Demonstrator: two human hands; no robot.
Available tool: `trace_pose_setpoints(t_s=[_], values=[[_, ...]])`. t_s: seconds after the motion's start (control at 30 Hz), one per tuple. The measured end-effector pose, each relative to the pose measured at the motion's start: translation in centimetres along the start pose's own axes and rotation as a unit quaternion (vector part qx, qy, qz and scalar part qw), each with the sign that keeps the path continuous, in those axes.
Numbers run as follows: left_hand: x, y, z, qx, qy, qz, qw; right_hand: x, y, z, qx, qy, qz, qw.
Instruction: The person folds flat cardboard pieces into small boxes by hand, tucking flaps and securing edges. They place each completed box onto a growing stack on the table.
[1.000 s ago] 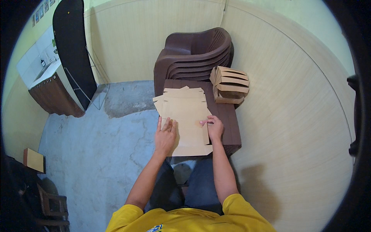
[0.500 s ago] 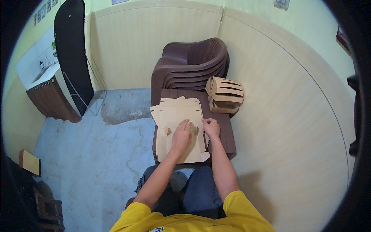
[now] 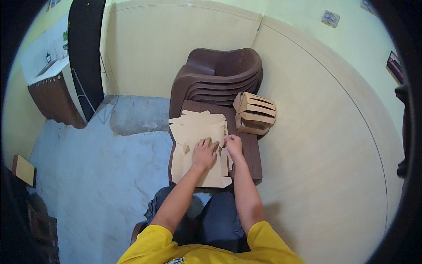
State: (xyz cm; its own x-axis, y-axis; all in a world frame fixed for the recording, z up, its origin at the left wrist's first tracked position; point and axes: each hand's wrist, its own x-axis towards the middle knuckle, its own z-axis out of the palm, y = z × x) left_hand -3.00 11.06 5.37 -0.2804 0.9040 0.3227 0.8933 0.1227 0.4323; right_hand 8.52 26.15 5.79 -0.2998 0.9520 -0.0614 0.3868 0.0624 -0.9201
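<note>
- Pinched, by the look of it, the right edge of the card [image 3: 200, 130] with right hand [image 3: 233, 146], right of the table's middle; could not tell how firmly.
- Rested left hand [image 3: 205, 154] on the card, grasping nothing, just left of the middle of the table [image 3: 251, 154].
- Had the card lying on the table, toward its left side, over other sheets.
- Moved left hand off the card's left edge within the last second, baring a raised flap [image 3: 187, 149] near the table's left side; so narrowed the handling to the right edge.
- Left folded boxes [image 3: 260, 108] at the table's far right, chairs [image 3: 220, 81] beyond its far end.
</note>
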Motion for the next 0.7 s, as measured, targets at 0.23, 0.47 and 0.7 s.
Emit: trace_pose_setpoints(t_s=[0.23,0.47,0.7], values=[[2.4,0.3,-0.9,0.078,-0.042,-0.002,0.996,-0.2,1.0,-0.4,-0.063,-0.017,-0.113,0.992],[2.5,-0.5,-0.6,0.011,0.002,-0.029,1.0,-1.0,0.1,-0.8,-0.077,-0.069,-0.157,0.982],[2.8,0.3,-1.0,-0.034,-0.021,-0.05,0.998,-0.4,-0.7,-1.4,-0.13,-0.083,-0.18,0.972]])
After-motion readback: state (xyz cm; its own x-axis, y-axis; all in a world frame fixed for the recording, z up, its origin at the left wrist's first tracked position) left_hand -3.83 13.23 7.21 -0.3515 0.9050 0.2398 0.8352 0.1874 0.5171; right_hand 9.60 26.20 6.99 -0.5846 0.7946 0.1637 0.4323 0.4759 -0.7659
